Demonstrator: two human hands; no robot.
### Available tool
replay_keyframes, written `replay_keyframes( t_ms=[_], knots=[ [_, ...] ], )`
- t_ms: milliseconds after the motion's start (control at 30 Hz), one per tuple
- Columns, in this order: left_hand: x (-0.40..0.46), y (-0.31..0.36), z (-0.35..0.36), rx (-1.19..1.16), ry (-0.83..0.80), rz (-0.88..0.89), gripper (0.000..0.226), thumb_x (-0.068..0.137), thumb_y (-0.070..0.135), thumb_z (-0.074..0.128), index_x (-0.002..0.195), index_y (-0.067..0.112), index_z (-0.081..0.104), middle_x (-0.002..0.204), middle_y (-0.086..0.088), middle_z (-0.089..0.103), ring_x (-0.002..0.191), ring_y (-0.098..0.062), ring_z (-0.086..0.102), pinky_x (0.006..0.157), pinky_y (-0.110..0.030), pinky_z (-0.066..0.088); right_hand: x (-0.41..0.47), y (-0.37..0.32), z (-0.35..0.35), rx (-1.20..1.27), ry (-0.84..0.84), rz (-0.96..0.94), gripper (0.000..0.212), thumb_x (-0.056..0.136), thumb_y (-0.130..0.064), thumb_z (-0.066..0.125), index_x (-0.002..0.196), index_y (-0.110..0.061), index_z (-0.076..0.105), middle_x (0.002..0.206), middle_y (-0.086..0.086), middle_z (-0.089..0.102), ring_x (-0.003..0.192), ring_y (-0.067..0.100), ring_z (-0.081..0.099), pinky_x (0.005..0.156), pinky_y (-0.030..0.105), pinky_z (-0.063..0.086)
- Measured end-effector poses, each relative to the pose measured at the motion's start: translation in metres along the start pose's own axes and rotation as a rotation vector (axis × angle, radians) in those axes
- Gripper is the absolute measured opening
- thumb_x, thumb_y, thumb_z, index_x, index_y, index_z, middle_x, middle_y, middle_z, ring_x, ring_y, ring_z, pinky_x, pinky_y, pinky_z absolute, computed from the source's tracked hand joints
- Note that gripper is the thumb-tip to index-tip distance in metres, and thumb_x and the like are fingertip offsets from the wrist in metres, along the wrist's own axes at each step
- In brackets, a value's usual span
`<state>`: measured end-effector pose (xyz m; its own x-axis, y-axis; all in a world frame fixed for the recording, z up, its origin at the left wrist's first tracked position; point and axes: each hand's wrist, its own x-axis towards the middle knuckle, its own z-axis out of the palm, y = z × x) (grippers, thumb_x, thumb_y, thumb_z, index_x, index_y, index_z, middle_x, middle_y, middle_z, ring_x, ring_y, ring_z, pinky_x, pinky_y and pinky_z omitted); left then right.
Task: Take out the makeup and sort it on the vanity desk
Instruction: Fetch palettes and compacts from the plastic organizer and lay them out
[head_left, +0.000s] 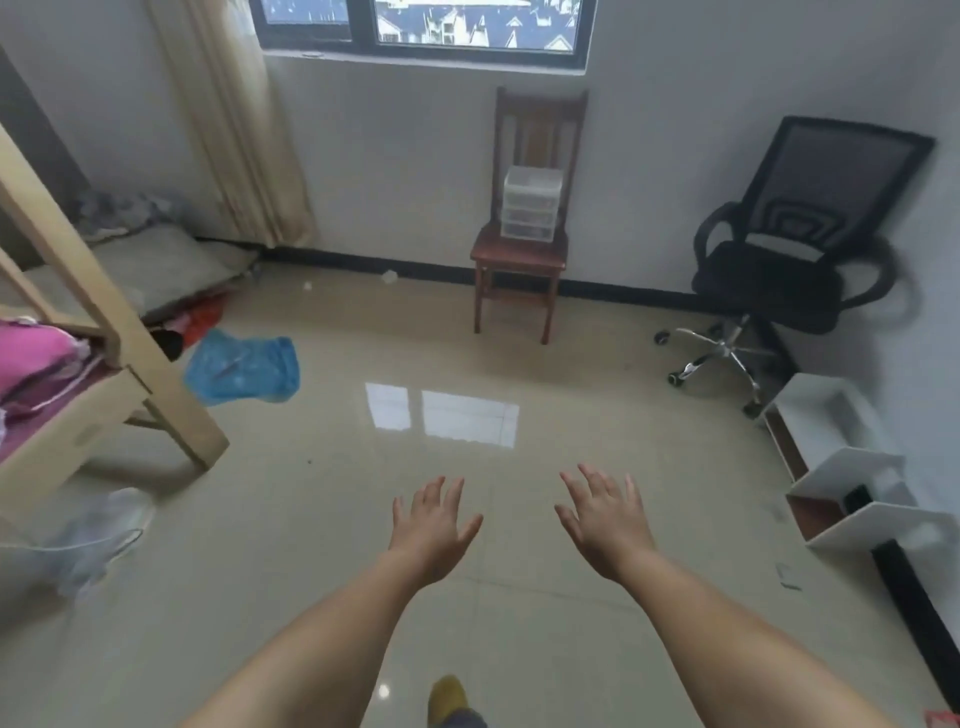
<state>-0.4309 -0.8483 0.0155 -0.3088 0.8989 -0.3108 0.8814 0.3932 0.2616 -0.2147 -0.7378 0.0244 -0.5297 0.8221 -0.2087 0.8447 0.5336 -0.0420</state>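
Head view: left hand (434, 530) and right hand (608, 525) empty, fingers spread; no readable writing

I see both arms stretched forward from the bottom of the view, bare to past the elbows. My left hand (435, 525) is held palm down, fingers spread and pointing away from me, thumb angled out toward the right — nothing in its grasp. My right hand (605, 522) mirrors it: palm down, fingers fanned apart, thumb angled in toward the left hand, holding nothing. The two hands sit at about the same height in the view, near each other but apart, not touching. Both wrists run straight in line with the forearms. Below, between the forearms, a foot (448, 696) shows at the lower edge.
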Motion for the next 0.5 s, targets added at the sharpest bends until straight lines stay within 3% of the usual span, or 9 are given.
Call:
replay_keyframes(
  t_ms=[233, 500],
  knots=[
    [0.156, -0.01, -0.079, 0.044, -0.005, 0.081, 0.067, 0.094, 0.058, 0.021, 0.15, 0.025, 0.002, 0.158, -0.004, 0.003, 0.144, -0.023, 0.006, 0.116, -0.051, 0.003, 0.143, 0.004, -0.035, 0.063, -0.007, 0.078, 0.054, 0.099, -0.048, 0.021, 0.149, -0.029, 0.015, 0.158, -0.001, 0.014, 0.144, 0.016, 0.013, 0.115, 0.046, 0.006],
    [0.352, -0.002, -0.124, 0.029, -0.01, 0.132, 0.067, 0.095, 0.057, 0.024, 0.15, 0.024, 0.004, 0.158, -0.005, 0.004, 0.145, -0.023, 0.007, 0.115, -0.044, 0.01, 0.334, 0.039, -0.057, 0.135, -0.003, 0.057, 0.055, 0.098, -0.048, 0.025, 0.149, -0.027, 0.019, 0.157, 0.002, 0.018, 0.143, 0.019, 0.018, 0.113, 0.037, 0.021]
  ],
)
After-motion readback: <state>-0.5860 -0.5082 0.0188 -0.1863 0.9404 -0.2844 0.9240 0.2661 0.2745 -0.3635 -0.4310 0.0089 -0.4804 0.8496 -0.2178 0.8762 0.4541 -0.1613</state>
